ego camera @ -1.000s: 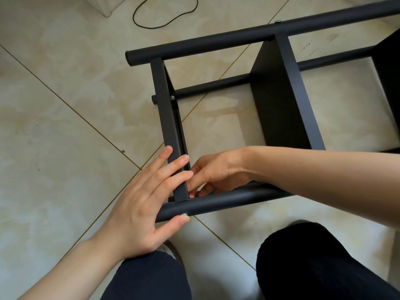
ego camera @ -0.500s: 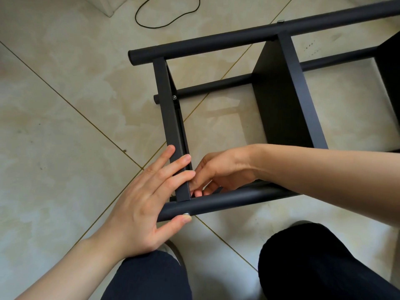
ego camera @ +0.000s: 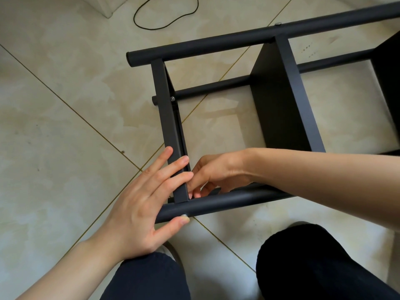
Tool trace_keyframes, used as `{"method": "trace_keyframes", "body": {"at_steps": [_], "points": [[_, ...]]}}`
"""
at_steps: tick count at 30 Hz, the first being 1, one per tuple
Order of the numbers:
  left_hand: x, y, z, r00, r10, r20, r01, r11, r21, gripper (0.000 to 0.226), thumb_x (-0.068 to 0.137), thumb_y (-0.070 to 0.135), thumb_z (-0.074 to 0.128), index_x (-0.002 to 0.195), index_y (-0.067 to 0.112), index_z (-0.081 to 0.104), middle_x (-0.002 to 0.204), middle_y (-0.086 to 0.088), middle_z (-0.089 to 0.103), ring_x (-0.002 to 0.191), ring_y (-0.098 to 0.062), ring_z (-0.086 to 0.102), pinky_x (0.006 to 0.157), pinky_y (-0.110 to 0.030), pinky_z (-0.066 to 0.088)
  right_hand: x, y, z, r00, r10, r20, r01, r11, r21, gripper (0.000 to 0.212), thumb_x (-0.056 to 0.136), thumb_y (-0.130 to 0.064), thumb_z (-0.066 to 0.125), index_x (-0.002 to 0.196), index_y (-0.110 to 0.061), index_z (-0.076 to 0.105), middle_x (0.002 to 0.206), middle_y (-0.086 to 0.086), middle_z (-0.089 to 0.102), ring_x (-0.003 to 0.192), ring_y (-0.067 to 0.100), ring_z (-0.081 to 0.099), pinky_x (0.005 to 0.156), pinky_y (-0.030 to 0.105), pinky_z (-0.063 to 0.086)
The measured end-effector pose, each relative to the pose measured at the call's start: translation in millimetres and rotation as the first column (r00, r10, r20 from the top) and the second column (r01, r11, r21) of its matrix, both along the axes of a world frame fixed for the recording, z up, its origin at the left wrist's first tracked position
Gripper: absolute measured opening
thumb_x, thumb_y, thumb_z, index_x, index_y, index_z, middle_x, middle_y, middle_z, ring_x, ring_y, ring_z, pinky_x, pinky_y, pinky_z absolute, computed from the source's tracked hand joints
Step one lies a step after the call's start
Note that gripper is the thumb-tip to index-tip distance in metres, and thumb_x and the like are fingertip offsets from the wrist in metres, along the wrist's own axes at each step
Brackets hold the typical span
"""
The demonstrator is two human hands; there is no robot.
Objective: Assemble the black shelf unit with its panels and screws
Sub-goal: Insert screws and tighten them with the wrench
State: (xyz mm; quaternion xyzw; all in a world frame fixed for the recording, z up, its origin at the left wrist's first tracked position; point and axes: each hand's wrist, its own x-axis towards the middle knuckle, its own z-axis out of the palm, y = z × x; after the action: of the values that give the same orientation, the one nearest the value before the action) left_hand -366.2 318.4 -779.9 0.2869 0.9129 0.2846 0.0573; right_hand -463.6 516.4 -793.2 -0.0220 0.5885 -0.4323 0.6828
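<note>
Both hands crowded the near black round metal tube [ego camera: 216,204]: left hand [ego camera: 138,204] spread, thumb pressing the small silver screw head [ego camera: 184,216]; right hand [ego camera: 216,172] pinched something unseen behind. Screw could've slipped out.

Shelf [ego camera: 279,100]: matte black all over, tubes and panels alike. Screw [ego camera: 184,216] in near tube: silver head; second silver screw [ego camera: 172,98] on the far side of the end panel. Floor [ego camera: 54,126] under shelf: cream-beige tiles, mottled marble-like pattern, thin gold-brown grout lines running diagonally. Cable [ego camera: 166,22] beyond shelf: black, looped. Trousers [ego camera: 313,267] nearest camera: black, plain.
</note>
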Motion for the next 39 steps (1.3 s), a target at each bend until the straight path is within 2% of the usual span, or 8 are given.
{"method": "trace_keyframes", "body": {"at_steps": [6,11,15,18,29,32,35,39], "points": [[0.6,0.1,0.6,1.0,0.002,0.004,-0.002,1.0,-0.01,0.06,0.091,0.045,0.058,0.144,0.02,0.045,0.161,0.003,0.034,0.154,-0.027,0.019,0.12,-0.032,0.027,-2.3,2.7,1.3,0.997,-0.018,0.074,0.02,0.999,-0.029,0.011,0.094,-0.022,0.062,0.089,-0.015,0.069,0.074,-0.002,0.064,0.079,0.015,0.058,0.078,0.03,0.048],[0.2,0.1,0.6,1.0,-0.005,-0.005,0.005,1.0,-0.008,0.06,0.092,0.045,0.057,0.143,0.018,0.045,0.161,0.002,0.034,0.154,-0.028,0.02,0.121,-0.032,0.026,1.5,-1.1,-2.5,1.0,-0.018,0.022,0.018,1.0,-0.024,0.012,0.094,-0.018,0.062,0.084,-0.014,0.068,0.073,-0.001,0.063,0.078,0.015,0.059,0.076,0.028,0.049],[0.5,-0.3,0.0,1.0,-0.004,-0.004,0.004,1.0,-0.011,0.059,0.094,0.048,0.054,0.145,0.02,0.044,0.162,0.004,0.032,0.154,-0.028,0.02,0.12,-0.031,0.027,-1.8,2.8,-1.5,0.994,-0.026,0.108,0.033,0.997,-0.064,0.02,0.094,-0.021,0.061,0.077,-0.019,0.071,0.083,0.001,0.065,0.079,0.015,0.059,0.081,0.029,0.049],[-0.4,-0.5,-0.6,1.0,-0.005,-0.003,0.005,1.0,-0.008,0.058,0.097,0.052,0.048,0.145,0.019,0.044,0.162,0.005,0.032,0.154,-0.028,0.019,0.121,-0.033,0.027,-4.0,5.8,-1.9,0.992,-0.006,0.126,0.013,0.999,-0.053,0.015,0.094,-0.024,0.062,0.083,-0.017,0.07,0.082,0.001,0.062,0.083,0.016,0.057,0.085,0.031,0.046],[-0.2,0.0,-0.5,1.0,-0.006,-0.006,0.006,1.0,-0.004,0.06,0.092,0.047,0.056,0.145,0.02,0.044,0.162,0.005,0.032,0.153,-0.028,0.02,0.121,-0.033,0.026,-1.9,4.3,-1.8,0.997,-0.008,0.07,0.011,0.999,-0.037,0.022,0.095,-0.027,0.062,0.077,-0.018,0.07,0.074,-0.002,0.063,0.077,0.014,0.059,0.073,0.024,0.05],[0.1,0.3,0.1,1.0,0.001,0.002,-0.001,1.0,-0.003,0.061,0.091,0.045,0.058,0.144,0.019,0.045,0.161,0.004,0.033,0.153,-0.029,0.02,0.12,-0.036,0.028,-0.3,1.9,-2.5,0.993,-0.048,0.11,0.054,0.997,-0.056,0.021,0.095,-0.019,0.062,0.076,-0.018,0.071,0.077,0.0,0.064,0.074,0.014,0.06,0.075,0.026,0.051],[0.2,0.5,-0.2,1.0,0.0,0.0,0.0,1.0,-0.005,0.061,0.09,0.044,0.06,0.144,0.017,0.046,0.161,0.003,0.034,0.153,-0.029,0.02,0.121,-0.036,0.028,0.5,-0.8,-2.0,0.997,-0.032,0.07,0.035,0.999,-0.04,0.013,0.094,-0.016,0.062,0.083,-0.013,0.068,0.068,-0.001,0.06,0.072,0.014,0.056,0.077,0.028,0.048],[0.1,0.6,-0.5,1.0,0.004,0.001,-0.004,1.0,-0.001,0.061,0.09,0.044,0.06,0.144,0.019,0.045,0.161,0.004,0.034,0.153,-0.028,0.02,0.12,-0.034,0.028,-0.1,-0.3,-2.8,1.0,-0.015,0.026,0.015,1.0,-0.003,0.02,0.094,-0.021,0.061,0.076,-0.015,0.066,0.063,-0.003,0.057,0.065,0.011,0.052,0.073,0.024,0.046]]}}
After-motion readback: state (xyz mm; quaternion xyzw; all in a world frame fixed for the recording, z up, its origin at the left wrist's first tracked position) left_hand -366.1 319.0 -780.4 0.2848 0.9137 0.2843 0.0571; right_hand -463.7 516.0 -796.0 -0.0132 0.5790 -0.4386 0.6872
